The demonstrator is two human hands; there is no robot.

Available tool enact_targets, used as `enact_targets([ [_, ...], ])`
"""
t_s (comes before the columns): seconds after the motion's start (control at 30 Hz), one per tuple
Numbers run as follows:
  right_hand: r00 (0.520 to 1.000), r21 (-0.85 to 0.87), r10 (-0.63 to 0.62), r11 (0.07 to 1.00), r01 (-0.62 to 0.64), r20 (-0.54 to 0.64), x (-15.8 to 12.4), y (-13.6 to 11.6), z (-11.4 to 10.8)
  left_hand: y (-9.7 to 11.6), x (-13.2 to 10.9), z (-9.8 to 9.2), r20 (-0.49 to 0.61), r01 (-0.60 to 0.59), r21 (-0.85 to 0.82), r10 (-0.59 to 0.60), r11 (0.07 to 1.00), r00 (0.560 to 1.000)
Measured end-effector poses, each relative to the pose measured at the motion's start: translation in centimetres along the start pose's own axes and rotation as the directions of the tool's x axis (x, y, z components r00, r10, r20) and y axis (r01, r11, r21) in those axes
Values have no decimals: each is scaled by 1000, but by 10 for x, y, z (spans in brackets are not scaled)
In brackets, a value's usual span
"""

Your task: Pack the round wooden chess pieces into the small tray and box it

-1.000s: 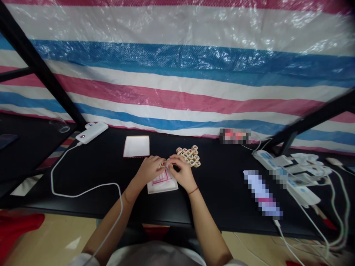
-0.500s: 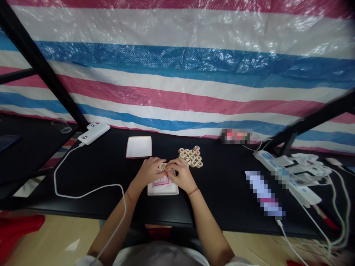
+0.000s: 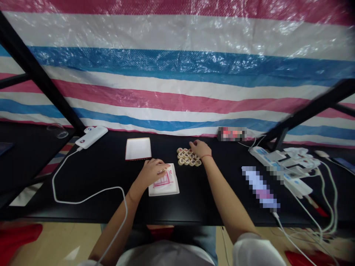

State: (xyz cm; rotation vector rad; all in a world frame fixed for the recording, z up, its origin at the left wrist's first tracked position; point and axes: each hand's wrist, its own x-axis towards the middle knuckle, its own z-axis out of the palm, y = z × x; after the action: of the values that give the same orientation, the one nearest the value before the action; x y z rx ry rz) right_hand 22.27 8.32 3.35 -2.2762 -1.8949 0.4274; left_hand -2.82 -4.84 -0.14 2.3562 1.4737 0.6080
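My left hand [image 3: 153,171] rests over the left side of a shallow white box [image 3: 163,192], its fingers bent around pale xiangqi pieces [image 3: 163,170] that show only in part. Inside the box lies a sheet or bag with a pink printed grid [image 3: 165,179]. My right hand [image 3: 201,148] is at the back right of a group of round xiangqi pieces [image 3: 187,161] laid in rows, marked in red and black. Its fingers close down on the back corner of the group and cover the piece there.
An open box lid [image 3: 138,148], white inside, lies behind my left hand. A white device [image 3: 92,137] with a cable stands at the left. To the right are a blurred-out phone-like object [image 3: 260,189] and a power strip [image 3: 280,168] with plugs and cables. A striped sheet [image 3: 177,85] hangs behind.
My right hand has left the box and moved right and away from me to the group of pieces. My left hand has stayed at the box. The view has shifted slightly.
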Motion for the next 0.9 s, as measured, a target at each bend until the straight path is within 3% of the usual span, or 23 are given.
enact_targets([
  [0.1, 993, -65, 34, 998, -27, 116, 16, -7, -2, -1, 1, 0, -8, -1, -27, 0, 1000, 1000],
  [0.33, 995, -39, -15, 999, 19, 99, 22, -10, -16, -6, 0, -4, 58, -8, -47, 11, 999, 998],
  [0.43, 995, 22, -96, 995, 95, 40, 6, -8, -30, -7, 0, -8, 21, -27, -52, 28, 998, 999],
  [0.53, 969, 163, -246, 956, 244, -6, -27, -11, -30, -1, 5, -14, -125, -61, -85, 50, 995, 991],
  [0.6, 899, 497, -437, 775, 391, -25, -54, -17, -18, 6, 11, -19, -196, -86, -137, 58, 987, 979],
  [0.7, 838, 790, -545, 509, 343, -13, -87, -25, 9, 15, 19, -20, -195, -141, -229, 97, 963, 976],
  [0.77, 832, 856, -555, 426, 291, -6, -100, -27, 26, 18, 20, -17, -159, -163, -272, 123, 949, 980],
  [0.9, 868, 904, -497, 374, 208, 5, -109, -21, 46, 16, 15, -6, -113, -101, -298, 70, 949, 991],
])
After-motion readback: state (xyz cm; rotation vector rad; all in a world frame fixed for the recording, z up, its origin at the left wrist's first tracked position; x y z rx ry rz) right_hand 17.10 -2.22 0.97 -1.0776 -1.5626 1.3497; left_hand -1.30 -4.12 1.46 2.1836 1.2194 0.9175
